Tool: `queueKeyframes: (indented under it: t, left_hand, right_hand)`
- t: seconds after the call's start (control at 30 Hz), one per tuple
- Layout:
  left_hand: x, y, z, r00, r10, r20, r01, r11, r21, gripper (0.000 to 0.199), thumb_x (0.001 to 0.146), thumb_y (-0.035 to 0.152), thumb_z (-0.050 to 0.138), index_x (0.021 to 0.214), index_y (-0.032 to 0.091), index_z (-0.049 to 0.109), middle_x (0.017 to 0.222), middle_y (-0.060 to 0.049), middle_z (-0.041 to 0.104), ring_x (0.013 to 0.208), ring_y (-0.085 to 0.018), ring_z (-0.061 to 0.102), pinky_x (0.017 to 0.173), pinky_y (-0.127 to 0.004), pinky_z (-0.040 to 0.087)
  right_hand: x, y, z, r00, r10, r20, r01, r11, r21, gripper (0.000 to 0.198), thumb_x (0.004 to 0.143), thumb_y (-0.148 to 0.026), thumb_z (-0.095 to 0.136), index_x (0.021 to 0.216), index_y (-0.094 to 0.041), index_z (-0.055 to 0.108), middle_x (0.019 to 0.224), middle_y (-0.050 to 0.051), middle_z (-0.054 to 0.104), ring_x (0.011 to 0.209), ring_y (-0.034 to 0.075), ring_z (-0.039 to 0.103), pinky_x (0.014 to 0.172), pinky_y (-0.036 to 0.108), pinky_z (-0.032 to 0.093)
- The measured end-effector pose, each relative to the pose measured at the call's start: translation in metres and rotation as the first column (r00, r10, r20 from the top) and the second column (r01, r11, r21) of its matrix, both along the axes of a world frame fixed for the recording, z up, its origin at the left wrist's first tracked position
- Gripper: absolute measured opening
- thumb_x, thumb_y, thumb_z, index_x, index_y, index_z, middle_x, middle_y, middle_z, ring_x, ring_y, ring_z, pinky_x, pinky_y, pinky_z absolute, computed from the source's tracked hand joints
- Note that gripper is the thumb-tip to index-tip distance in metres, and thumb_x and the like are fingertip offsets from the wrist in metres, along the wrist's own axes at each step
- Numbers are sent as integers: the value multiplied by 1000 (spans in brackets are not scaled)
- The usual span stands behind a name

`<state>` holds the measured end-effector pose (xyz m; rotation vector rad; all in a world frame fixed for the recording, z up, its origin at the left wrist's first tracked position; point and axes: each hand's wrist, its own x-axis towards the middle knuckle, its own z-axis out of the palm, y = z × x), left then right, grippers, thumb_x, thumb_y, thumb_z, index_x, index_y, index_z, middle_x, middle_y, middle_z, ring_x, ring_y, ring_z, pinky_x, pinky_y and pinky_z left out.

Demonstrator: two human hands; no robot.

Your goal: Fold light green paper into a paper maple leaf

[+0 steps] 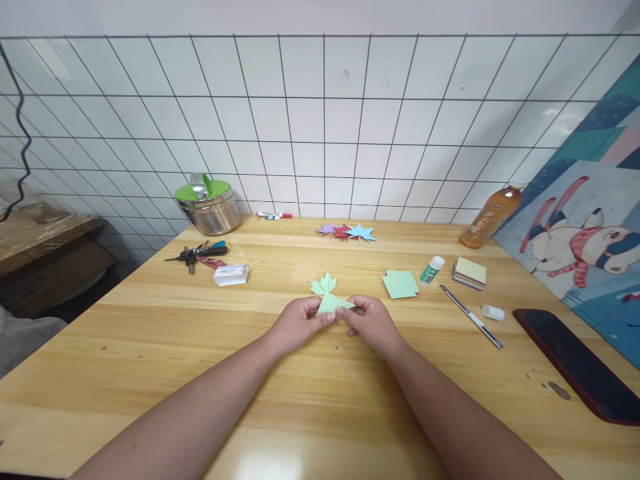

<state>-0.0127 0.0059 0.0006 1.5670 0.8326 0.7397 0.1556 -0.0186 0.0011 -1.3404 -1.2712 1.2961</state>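
Observation:
A pale green piece of paper, folded into a triangle, is pinched between both hands above the wooden table. My left hand grips its left side, thumb in front. At its right corner my right hand is closed on it, with fingers behind partly hidden. Just beyond the paper lies a green folded leaf-shaped piece. To the right rest green square paper sheets, near an uncapped glue stick. Purple, red and blue paper leaves lie at the back.
On the right are a sticky-note stack, a utility knife, a white cap, a phone and a drink bottle. Leftward stand a green-lidded steel pot, keys, a small white box and markers.

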Motion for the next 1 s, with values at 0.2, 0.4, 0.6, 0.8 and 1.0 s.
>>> queueKeyframes:
  t: [0.2,0.4,0.6,0.8,1.0]
  left_hand:
    - [-5,3,-3,999,-8,-51,8,1000,-14,29,75,38,59,84,13,69,89,-7,71,88,-23,62,78,-31,45]
    - [-8,5,2,996,25,-80,-28,999,-35,29,73,40,60,73,13,70,79,-6,72,77,-21,63,72,-27,44]
    - [-7,6,3,993,104,-49,-108,991,-79,29,69,41,64,72,13,70,75,-7,72,70,-18,63,68,-26,44]
    - [-6,5,3,993,114,-38,-118,987,-110,32,70,43,63,76,12,70,77,-9,73,75,-20,64,74,-29,45]
    - [-7,2,8,991,117,-66,-124,986,-107,34,71,45,61,77,13,70,77,-8,73,76,-21,64,76,-31,45]
  right_hand:
    - [-5,-2,1,1000,-13,22,12,999,41,22,66,-37,62,63,-16,56,54,-2,55,50,10,49,48,23,49]
    - [1,0,4,998,-56,-40,57,998,40,23,66,-36,64,61,-16,54,54,-4,50,49,8,44,50,23,49]
    - [6,0,9,988,-119,-101,119,993,-4,25,64,-37,66,61,-15,54,54,-4,48,50,7,43,52,23,50]
    - [7,2,10,984,-136,-117,136,991,-6,26,62,-38,68,59,-15,54,52,-4,47,47,7,44,51,23,49]
    - [6,1,10,983,-134,-129,133,991,-16,28,60,-38,69,57,-15,53,50,-5,46,44,7,45,49,23,48]
